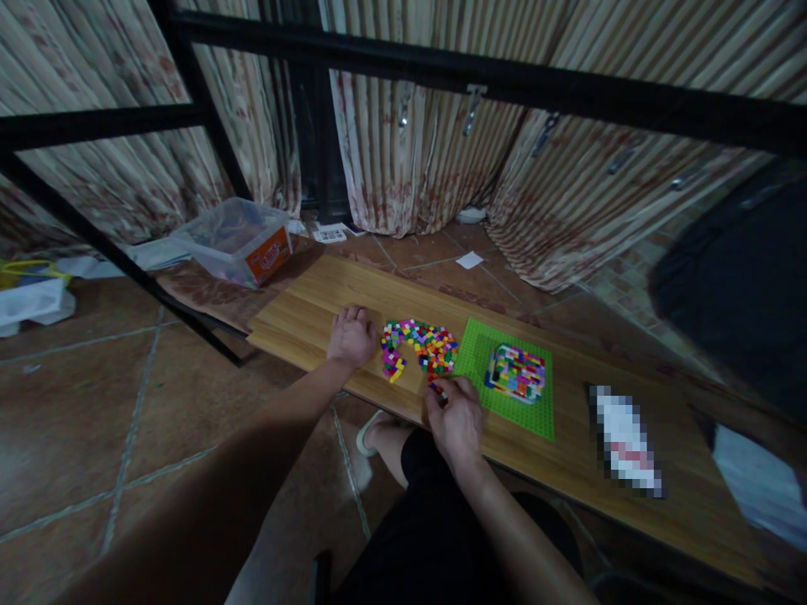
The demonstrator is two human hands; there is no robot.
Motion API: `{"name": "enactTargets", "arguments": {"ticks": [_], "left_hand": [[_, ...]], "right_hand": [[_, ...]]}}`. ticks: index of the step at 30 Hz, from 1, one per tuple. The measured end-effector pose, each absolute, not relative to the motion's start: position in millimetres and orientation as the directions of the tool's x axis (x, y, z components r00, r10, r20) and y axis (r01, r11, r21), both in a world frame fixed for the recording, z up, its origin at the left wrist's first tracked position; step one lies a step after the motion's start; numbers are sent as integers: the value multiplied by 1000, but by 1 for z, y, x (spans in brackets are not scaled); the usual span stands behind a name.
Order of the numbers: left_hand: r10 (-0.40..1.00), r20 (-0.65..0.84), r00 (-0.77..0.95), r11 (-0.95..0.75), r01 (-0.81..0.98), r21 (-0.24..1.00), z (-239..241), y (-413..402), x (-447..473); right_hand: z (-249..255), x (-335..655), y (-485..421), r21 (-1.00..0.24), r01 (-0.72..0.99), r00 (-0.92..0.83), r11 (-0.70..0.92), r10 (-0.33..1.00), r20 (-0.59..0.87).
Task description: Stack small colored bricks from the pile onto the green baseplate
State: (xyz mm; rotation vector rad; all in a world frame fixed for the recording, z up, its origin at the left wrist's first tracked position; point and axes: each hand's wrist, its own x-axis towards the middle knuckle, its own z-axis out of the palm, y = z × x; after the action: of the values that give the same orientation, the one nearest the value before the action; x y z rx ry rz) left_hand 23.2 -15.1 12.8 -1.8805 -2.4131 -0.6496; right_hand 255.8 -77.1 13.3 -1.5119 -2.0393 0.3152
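Note:
My left hand rests on the wooden board with its fingers curled under, left of a pile of small coloured toy bricks. Whatever it may hold is hidden. At the pile's near edge, my right hand has thumb and fingers closed on a few small toy bricks, dark and red, partly covered by the fingers. Just right of the pile lies a green studded baseplate. On it stands a low, roughly square build of many-coloured bricks, apart from both hands.
The long wooden board spans the view. A pixelated white item lies toward its right end. Behind its left end sits a clear plastic box with an orange label. A black metal frame crosses in front of striped curtains.

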Motion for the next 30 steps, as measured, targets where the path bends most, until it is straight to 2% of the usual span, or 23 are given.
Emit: {"name": "enactTargets", "arguments": {"ticks": [7,16,23,30], "left_hand": [[925,267,-271,186,934,304,12,-14,23],[923,271,-272,190,937,293,13,-15,23],[925,261,-277,203,939,279,13,-15,23],[924,272,-268,188,939,288,13,-15,23]], "right_hand": [[11,253,-78,-555,771,-168,312,940,296],[9,254,-77,-531,769,-215,356,926,311],[10,253,-68,-703,677,-87,220,972,220],[11,256,-60,-871,481,13,98,993,119]]}}
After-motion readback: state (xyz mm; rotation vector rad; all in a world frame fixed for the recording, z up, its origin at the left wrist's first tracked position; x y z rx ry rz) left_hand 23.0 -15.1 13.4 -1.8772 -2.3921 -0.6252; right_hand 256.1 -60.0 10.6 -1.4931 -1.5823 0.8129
